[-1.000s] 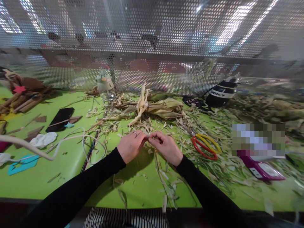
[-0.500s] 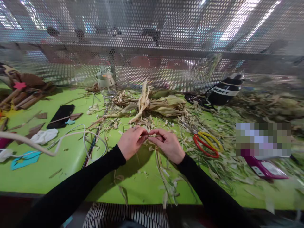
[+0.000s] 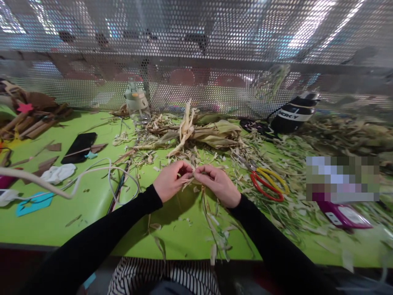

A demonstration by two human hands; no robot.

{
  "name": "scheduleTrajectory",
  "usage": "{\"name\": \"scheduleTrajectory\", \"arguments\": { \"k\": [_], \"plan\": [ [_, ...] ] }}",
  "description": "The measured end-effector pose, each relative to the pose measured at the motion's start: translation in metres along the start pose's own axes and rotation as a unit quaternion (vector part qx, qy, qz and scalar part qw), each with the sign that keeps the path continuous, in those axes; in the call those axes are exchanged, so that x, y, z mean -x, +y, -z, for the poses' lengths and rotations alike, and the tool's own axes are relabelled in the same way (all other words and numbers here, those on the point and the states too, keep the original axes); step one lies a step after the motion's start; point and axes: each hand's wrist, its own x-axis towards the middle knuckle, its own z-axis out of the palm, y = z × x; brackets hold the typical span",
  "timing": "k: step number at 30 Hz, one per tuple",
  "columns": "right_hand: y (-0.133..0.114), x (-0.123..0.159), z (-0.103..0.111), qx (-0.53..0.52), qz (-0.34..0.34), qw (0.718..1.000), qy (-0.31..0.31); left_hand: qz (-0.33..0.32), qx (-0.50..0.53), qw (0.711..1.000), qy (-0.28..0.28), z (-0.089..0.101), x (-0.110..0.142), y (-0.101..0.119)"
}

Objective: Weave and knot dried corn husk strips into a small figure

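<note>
Two bare hands meet over a green table [image 3: 95, 229], their fingertips almost touching. The left hand [image 3: 172, 180] pinches a pale husk strip [image 3: 193, 173] between thumb and fingers, which bow apart behind the tips. The right hand [image 3: 218, 185] pinches the same strip from the other side, thumb and forefinger pressed together.

The strip lies midway between the hands, just above the table. Frayed ends poke out below the left fingertips, pointing left and toward the person. Fingers cover the middle, so its full long axis cannot be told. Beneath the right fingertips, long thin strands [image 3: 210, 221] run toward the person, to the table's near edge; whether they join the strip is unclear.

Just beyond the hands lies a husk bundle [image 3: 215, 135], its long axis running left to right, with one pale husk standing up at its middle. Scissors [image 3: 267, 184] with one red and one yellow handle lie to the right, blades pointing away and left, among scraps.

Behind the bundle, at left, a clear bottle [image 3: 137, 104] stands upright, lid on; its contents cannot be made out. At right, a black bottle [image 3: 293, 118] appears tilted, its inside hidden.
</note>
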Motion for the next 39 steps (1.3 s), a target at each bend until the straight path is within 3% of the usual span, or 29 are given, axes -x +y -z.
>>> {"name": "scheduleTrajectory", "arguments": {
  "k": [5,13,17,23,29,39],
  "plan": [
    [0.000,-0.001,-0.002,0.002,0.018,0.998,0.053,0.048,0.063,0.997,0.019,0.005,-0.001,0.007],
    [0.004,0.002,-0.007,0.100,0.079,0.980,0.152,0.129,0.214,0.968,-0.036,0.003,0.002,0.012],
    [0.001,0.002,-0.008,0.058,0.068,0.988,0.127,0.095,0.224,0.970,-0.015,-0.006,0.003,0.006],
    [0.001,0.001,-0.005,0.036,0.059,0.993,0.100,0.044,0.131,0.990,0.025,-0.007,0.005,0.005],
    [0.003,0.001,-0.007,0.038,0.071,0.993,0.081,0.020,0.062,0.997,0.035,-0.006,0.006,0.006],
    [0.005,0.000,-0.007,0.037,0.060,0.995,0.069,-0.001,0.045,0.998,0.045,-0.003,0.004,0.004]
  ]
}}
